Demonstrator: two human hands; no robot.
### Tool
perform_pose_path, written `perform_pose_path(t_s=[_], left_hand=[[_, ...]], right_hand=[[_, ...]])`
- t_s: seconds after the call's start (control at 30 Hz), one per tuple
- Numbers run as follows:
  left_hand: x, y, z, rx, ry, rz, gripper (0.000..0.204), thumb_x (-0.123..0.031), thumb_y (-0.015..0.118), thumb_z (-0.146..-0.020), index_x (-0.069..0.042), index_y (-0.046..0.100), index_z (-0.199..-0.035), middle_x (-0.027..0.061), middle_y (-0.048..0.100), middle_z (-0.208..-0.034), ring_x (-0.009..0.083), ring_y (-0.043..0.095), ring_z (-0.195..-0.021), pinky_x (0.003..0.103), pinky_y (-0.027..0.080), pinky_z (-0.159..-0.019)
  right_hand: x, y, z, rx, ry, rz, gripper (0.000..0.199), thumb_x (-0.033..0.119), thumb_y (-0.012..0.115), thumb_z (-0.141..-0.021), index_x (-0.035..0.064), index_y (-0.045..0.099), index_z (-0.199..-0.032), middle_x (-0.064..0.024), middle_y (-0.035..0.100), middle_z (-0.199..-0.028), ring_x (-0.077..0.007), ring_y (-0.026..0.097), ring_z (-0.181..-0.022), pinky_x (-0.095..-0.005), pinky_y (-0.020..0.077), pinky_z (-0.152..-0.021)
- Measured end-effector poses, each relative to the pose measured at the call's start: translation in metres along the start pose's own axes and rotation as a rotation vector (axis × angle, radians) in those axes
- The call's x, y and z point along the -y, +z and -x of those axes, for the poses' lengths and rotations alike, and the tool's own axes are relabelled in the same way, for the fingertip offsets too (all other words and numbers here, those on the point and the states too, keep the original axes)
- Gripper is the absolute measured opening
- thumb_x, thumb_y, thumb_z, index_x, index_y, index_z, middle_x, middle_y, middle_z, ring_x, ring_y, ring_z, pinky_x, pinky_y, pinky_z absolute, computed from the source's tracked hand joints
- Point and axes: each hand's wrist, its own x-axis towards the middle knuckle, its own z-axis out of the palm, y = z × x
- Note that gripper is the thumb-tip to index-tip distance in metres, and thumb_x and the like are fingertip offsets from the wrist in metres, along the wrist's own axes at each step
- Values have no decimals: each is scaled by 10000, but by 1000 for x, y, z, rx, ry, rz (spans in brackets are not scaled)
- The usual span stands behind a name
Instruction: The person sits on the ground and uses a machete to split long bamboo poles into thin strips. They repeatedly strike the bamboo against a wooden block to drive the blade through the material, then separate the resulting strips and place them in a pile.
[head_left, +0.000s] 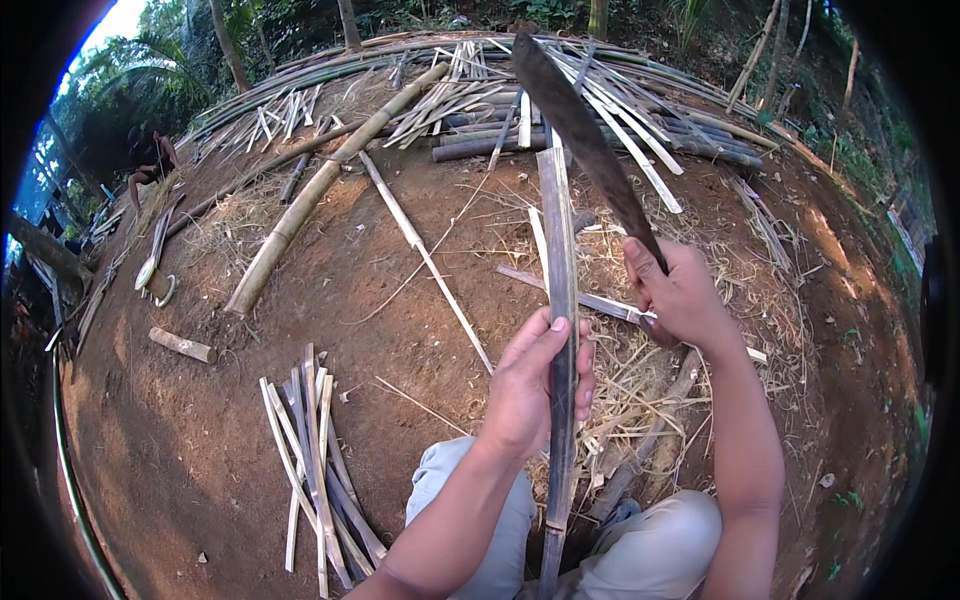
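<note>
Sitting on bare red-brown dirt, we face the biggest thing in view, a wide heap of bamboo poles and split strips spread in an arc along the far edge of the yard. From that heap a thick pale pole runs toward our left, and a thinner pale cane lies slanted across the dirt beside it, near but not touching as far as we can tell. Dry straw and shavings litter the ground under and around our hands. At lower left lies a small bundle of cut slats, well apart from our knees. Between our knees stands a dark bamboo strip, nearly upright, its lower end down by our trousers and its top pointing at the far heap. Our left hand is wrapped around the strip about midway, fingers closed on it and the thumb laid up along its face. Our right hand is clenched around the handle of a long dark machete, whose blade rises up and to the left, crossing just beside the strip's upper part. A short bamboo stub lies alone at far left.
</note>
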Motion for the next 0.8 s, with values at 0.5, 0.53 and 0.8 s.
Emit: perform_pose_path(t_s=[0.5,0.53,0.8], left_hand=[[43,27,20,-235,270,-406,418,-470,345,-1050,-94,454,-905,-2,468,-579,52,404,-424,219,320,-375],[44,27,20,-239,284,-405,412,-462,342,-1052,-95,453,-902,-5,464,-581,51,402,-427,220,320,-377],[47,33,24,-245,375,-453,383,-413,329,-1065,-95,441,-884,-19,424,-588,48,392,-444,226,324,-401]], right_hand=[[16,26,61,-59,-568,450,844,876,600,-630,40,494,-614,-95,489,-518,-294,576,-477,-381,461,-498],[15,25,62,-77,-571,467,839,874,599,-634,44,485,-596,-90,480,-506,-288,570,-462,-379,457,-478],[17,23,58,-166,-703,610,846,900,577,-591,60,485,-564,-74,485,-484,-274,572,-448,-372,468,-461]])
